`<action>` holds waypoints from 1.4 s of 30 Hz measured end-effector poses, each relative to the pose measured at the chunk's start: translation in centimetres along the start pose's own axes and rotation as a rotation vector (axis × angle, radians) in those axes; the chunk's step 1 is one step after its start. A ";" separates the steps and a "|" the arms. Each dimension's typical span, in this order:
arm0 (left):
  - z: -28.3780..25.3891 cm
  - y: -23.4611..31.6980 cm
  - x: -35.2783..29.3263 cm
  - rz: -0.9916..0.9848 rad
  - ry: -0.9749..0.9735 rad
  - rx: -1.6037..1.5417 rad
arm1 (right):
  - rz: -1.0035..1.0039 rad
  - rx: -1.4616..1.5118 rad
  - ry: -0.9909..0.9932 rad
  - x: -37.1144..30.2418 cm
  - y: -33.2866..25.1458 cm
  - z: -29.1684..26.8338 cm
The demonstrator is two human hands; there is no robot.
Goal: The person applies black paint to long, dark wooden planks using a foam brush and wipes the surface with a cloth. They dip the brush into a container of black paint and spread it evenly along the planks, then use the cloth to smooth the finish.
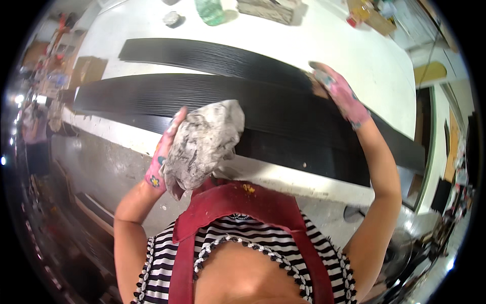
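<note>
In my left hand (167,152), gloved in pink with a flower print, is a crumpled pale rag (205,137) stained grey and black. The rag hangs over the near edge of the table, in front of my apron, and hides most of my left fingers. Long black boards (167,93) with a ridged wood grain lie across the table, overlapping one another. My right hand (341,93), in a matching pink glove with grey-smeared fingertips, grips a black board (217,55) at its far edge, right of the middle. Part of its fingers is hidden.
The boards rest on a white table (354,55). Toward its far side stand a green translucent bottle (209,11), a grey-white block (268,9) and a small grey lump (171,19). A cardboard box (377,19) sits at the far right, and brown cardboard (87,71) at the left.
</note>
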State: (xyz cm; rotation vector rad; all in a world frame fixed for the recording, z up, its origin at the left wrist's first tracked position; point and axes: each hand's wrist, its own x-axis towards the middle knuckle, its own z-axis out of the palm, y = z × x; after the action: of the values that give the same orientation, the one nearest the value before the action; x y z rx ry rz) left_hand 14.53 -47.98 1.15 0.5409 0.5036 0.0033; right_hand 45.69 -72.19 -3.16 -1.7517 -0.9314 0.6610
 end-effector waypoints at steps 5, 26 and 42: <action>-2.4 1.3 5.3 -0.270 -0.077 -0.127 | -0.010 0.106 0.033 -0.7 -1.0 -3.3; 1.9 -2.7 17.4 0.011 0.006 0.734 | 0.112 -0.003 0.305 2.1 7.7 -7.8; 4.4 2.0 11.3 0.034 0.011 0.904 | 0.100 -0.444 0.245 1.5 6.3 -2.4</action>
State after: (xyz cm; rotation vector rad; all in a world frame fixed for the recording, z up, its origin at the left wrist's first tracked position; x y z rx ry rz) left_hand 26.71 -46.90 0.21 1.4332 0.4924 -0.1973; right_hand 50.20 -73.45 -8.29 -2.2262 -0.8670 0.3008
